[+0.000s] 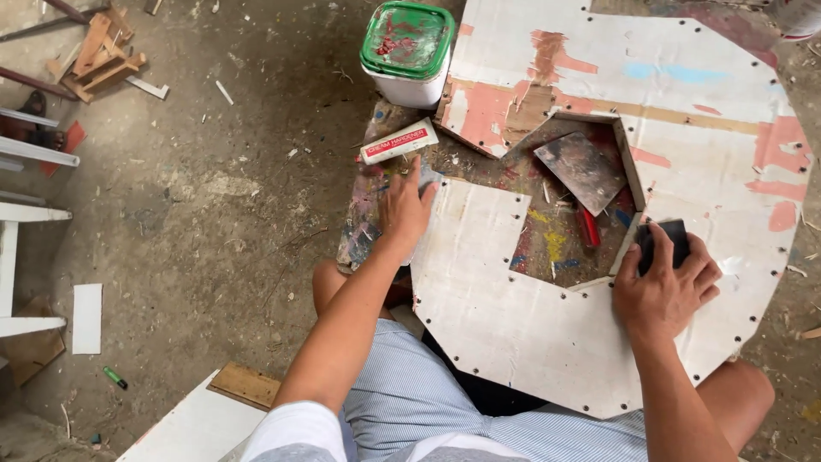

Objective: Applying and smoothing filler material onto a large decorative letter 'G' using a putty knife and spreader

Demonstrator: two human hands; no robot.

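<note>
Striped pale-blue shorts [410, 402] sat nearest, over your knees, with the near edge of the big white many-sided panel [530, 316], dotted with dark screw heads, resting above them. Your right hand [665, 287] was closed over a small black block [667, 239], pressing it flat on the panel at the right rim of the paint-spattered cut-out [556, 231]. Your left hand [404, 210] lay spread and empty, fingers reaching far-left toward a white tube with a red label [398, 142]; it held nothing. That tube lay just beyond the fingertips, its long axis running left to right and tilted slightly far at the right end, much closer to your left hand than your right. Farther off stood a white tub with a green lid [408, 51]. A dark flat scraper plate [581, 168] lay inside the cut-out.
</note>
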